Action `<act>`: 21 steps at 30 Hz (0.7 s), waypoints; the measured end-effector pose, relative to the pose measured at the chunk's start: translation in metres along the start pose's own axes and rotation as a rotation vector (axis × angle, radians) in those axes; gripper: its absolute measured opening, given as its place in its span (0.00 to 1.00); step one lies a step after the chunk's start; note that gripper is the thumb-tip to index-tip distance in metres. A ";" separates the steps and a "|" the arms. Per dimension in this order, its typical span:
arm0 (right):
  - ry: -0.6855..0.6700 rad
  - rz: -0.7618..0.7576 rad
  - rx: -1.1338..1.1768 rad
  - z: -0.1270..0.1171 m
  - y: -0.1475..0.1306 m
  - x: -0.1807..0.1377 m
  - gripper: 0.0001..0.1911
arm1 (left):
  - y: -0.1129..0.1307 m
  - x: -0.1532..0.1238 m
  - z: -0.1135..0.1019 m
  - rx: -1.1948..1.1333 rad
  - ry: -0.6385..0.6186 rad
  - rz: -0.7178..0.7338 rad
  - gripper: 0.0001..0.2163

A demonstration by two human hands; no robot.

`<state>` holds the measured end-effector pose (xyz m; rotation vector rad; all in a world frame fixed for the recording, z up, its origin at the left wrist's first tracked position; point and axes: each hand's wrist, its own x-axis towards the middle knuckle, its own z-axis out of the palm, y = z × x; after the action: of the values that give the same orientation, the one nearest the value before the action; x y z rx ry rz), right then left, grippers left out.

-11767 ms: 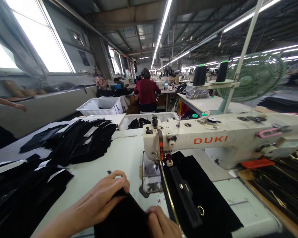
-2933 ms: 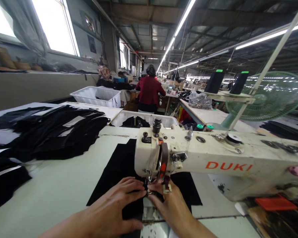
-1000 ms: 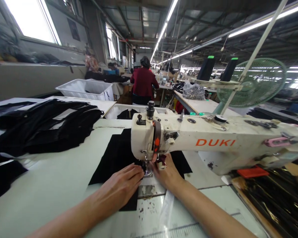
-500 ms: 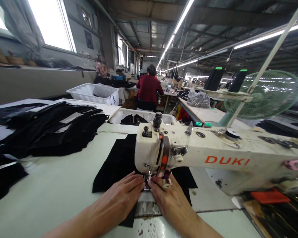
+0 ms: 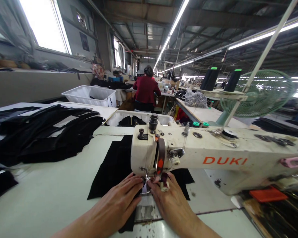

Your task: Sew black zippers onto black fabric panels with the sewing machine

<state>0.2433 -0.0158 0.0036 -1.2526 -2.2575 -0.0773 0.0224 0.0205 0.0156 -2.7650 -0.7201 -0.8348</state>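
Black fabric (image 5: 109,168) lies under the head of a white sewing machine (image 5: 141,150), spreading out to its left and right. My left hand (image 5: 121,198) rests flat on the fabric, fingers stretched toward the needle area and thumb apart. On the other side of the presser foot (image 5: 146,188), my right hand (image 5: 171,201) lies low on the fabric. Its thumb side is close to the foot, while some fingers are hidden behind the machine's parts. A strip of the fabric hangs toward me below my left hand.
A stack of dark cut pieces (image 5: 64,138) covers the table's left side. Behind the machine stands a white bin (image 5: 111,120). Thread cones (image 5: 210,79) and a green fan (image 5: 258,94) are at right, above a red tray (image 5: 268,194). A person (image 5: 146,87) sits farther ahead.
The whole scene has shifted slightly left as my view turns. Both hands stay beside the presser foot, and my left thumb shows more clearly apart from the fingers.
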 end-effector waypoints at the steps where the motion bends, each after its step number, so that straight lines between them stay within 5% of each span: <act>1: 0.007 0.002 0.013 0.000 0.001 0.000 0.21 | -0.001 -0.002 0.001 0.013 -0.003 -0.008 0.18; 7: 0.020 0.083 0.058 -0.010 0.001 0.001 0.13 | -0.001 -0.007 0.004 0.003 -0.030 -0.032 0.19; 14: 0.090 0.056 -0.001 -0.010 0.002 -0.003 0.14 | 0.002 -0.005 -0.003 -0.102 -0.069 -0.084 0.16; 21: 0.130 -0.247 -0.321 0.009 0.044 -0.015 0.10 | 0.005 -0.007 -0.006 -0.170 -0.137 -0.137 0.23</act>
<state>0.2812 0.0004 -0.0205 -1.0764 -2.3354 -0.6163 0.0169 0.0122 0.0168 -2.9758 -0.9118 -0.7707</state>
